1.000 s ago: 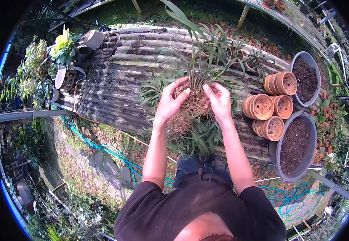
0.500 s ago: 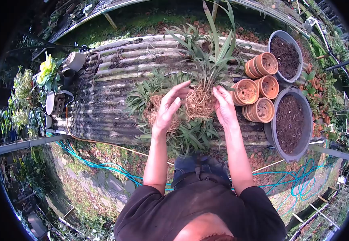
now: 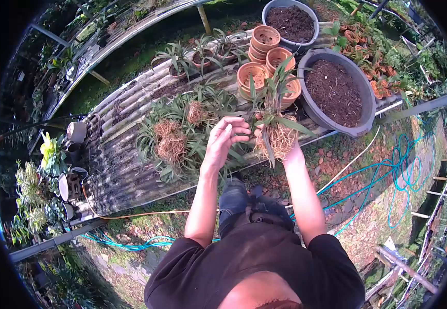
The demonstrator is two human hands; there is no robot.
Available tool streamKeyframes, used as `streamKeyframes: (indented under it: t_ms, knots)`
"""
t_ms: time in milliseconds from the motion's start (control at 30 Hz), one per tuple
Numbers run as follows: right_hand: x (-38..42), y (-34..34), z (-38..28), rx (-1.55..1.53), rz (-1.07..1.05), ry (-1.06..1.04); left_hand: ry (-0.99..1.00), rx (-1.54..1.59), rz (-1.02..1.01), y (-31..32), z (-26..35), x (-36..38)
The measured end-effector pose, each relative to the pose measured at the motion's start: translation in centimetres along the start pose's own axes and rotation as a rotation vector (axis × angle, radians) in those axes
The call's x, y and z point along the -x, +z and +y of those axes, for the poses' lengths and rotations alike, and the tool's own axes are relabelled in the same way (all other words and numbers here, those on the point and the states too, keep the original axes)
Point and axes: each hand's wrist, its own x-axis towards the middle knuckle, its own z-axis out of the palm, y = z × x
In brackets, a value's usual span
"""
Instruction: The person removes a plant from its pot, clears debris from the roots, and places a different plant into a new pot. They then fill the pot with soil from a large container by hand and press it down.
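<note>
A long-leaved plant with a bare ball of tan roots (image 3: 280,140) is held up in front of my body. My right hand (image 3: 292,152) is closed around it from behind, so the roots and leaves hide most of its fingers. To the left of the plant, my left hand (image 3: 224,138) is open, its fingers pointing towards the stem and holding nothing. Beyond that hand, more bare-root plants (image 3: 171,141) lie in a heap on the corrugated sheet, their root clumps facing up.
Stacked terracotta pots (image 3: 253,77) stand just past the held plant. Two grey tubs of dark potting mix, one near (image 3: 306,95) and one farther (image 3: 313,38), are on the right. Potted plants (image 3: 201,57) line the far edge of the corrugated table (image 3: 125,159). A teal hose (image 3: 398,165) lies on the ground.
My view has turned to the right. The held plant has moved closer to the tubs and pots, and my right hand has gone from its side to behind the roots. My left hand is farther from it.
</note>
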Motion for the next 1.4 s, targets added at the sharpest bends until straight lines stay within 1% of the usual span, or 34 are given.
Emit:
streamKeyframes:
  t_ms: [67, 100, 133, 167, 200, 233, 267, 300, 367, 400, 467, 500, 533, 600, 700, 767, 800, 900, 933, 1033, 1133, 1167, 1200, 1233, 1267, 1300, 1333, 1400]
  knots:
    - [3.7, -0.1, -1.2, 0.095, 0.174, -0.084, -0.062, -0.012, -0.013, 2.2, -1.7, 0.1]
    - [5.4, -0.6, -1.7, 0.136, 0.258, -0.109, -0.114, -0.081, -0.016, 3.2, -2.4, 0.1]
    - [6.3, -0.3, -2.0, 0.287, 0.433, -0.166, -0.169, -0.041, -0.031, 4.1, -3.4, 0.2]
    - [8.0, 0.1, -1.8, 0.591, 0.641, -0.316, -0.223, -0.002, -0.035, 4.8, -4.3, 0.4]
    - [8.4, -2.5, -2.1, 0.834, 0.778, -0.390, -0.258, -0.003, -0.058, 5.4, -5.0, 0.8]
    - [8.6, 0.1, -2.0, 1.174, 0.825, -0.416, -0.291, -0.002, -0.084, 5.9, -5.7, 1.1]
    - [9.5, -2.1, -2.6, 1.369, 0.820, -0.433, -0.303, -0.099, -0.084, 6.2, -6.9, 1.4]
    - [10.0, -1.2, -2.1, 1.363, 0.885, -0.417, -0.315, -0.066, -0.101, 5.9, -8.5, 1.6]
    - [10.6, -2.3, -1.7, 1.358, 0.875, -0.389, -0.340, -0.009, -0.075, 6.4, -9.2, 2.3]
    - [10.5, -2.2, -1.4, 1.365, 0.857, -0.367, -0.362, -0.029, -0.030, 6.0, -9.5, 2.1]
    - [10.1, -2.1, -0.6, 1.380, 0.827, -0.324, -0.333, -0.150, 0.048, 5.4, -10.3, 2.2]
    - [9.8, -2.4, -0.4, 1.327, 0.763, -0.292, -0.317, -0.210, 0.089, 5.2, -10.3, 2.2]
    - [9.2, -2.8, 0.0, 1.347, 0.746, -0.294, -0.341, -0.214, 0.180, 4.9, -10.2, 2.2]
    - [7.7, -3.4, 0.6, 1.354, 0.702, -0.306, -0.351, -0.171, 0.197, 3.8, -9.9, 2.2]
    - [5.6, -4.2, 1.4, 1.378, 0.722, -0.279, -0.378, -0.086, 0.218, 1.3, -10.2, 1.8]
    - [3.9, -5.2, 1.5, 1.382, 0.701, -0.267, -0.365, -0.069, 0.245, 0.0, -10.0, 1.2]
    - [3.0, -5.1, 1.7, 1.382, 0.698, -0.254, -0.308, -0.044, 0.221, -0.4, -9.3, 0.9]
    - [0.0, -4.8, 2.2, 1.393, 0.688, -0.171, -0.258, -0.072, 0.322, -1.5, -7.2, 0.1]
    - [-1.1, -5.0, 2.4, 1.402, 0.674, -0.152, -0.263, -0.038, 0.300, -2.7, -7.2, -0.5]
    - [-4.6, -5.3, 2.8, 1.413, 0.638, -0.096, -0.317, 0.024, 0.376, -5.2, -6.0, -1.9]
    - [-7.4, -5.8, 3.1, 1.422, 0.577, -0.075, -0.295, 0.077, 0.391, -7.5, -5.4, -3.2]
    - [-8.0, -5.9, 3.1, 1.388, 0.599, -0.054, -0.294, 0.100, 0.402, -8.1, -4.9, -3.6]
    - [-8.7, -5.5, 3.2, 1.353, 0.620, -0.035, -0.242, 0.043, 0.387, -10.0, -6.2, -4.0]
    - [-9.6, -4.9, 3.4, 1.317, 0.640, -0.014, -0.244, 0.048, 0.468, -9.8, -4.4, -4.2]
    - [-10.3, -4.4, 3.8, 1.280, 0.674, -0.073, -0.217, 0.073, 0.509, -10.8, -4.0, -4.1]
    - [-10.8, -5.0, 3.8, 1.285, 0.684, -0.083, -0.190, 0.095, 0.551, -12.2, -3.4, -4.1]
    - [-11.2, -6.3, 4.0, 1.289, 0.695, -0.092, -0.196, 0.090, 0.607, -14.2, -3.2, -3.8]
    - [-12.1, -9.9, 4.8, 1.336, 0.696, -0.093, -0.121, 0.239, 0.744, -17.3, -1.9, -2.6]
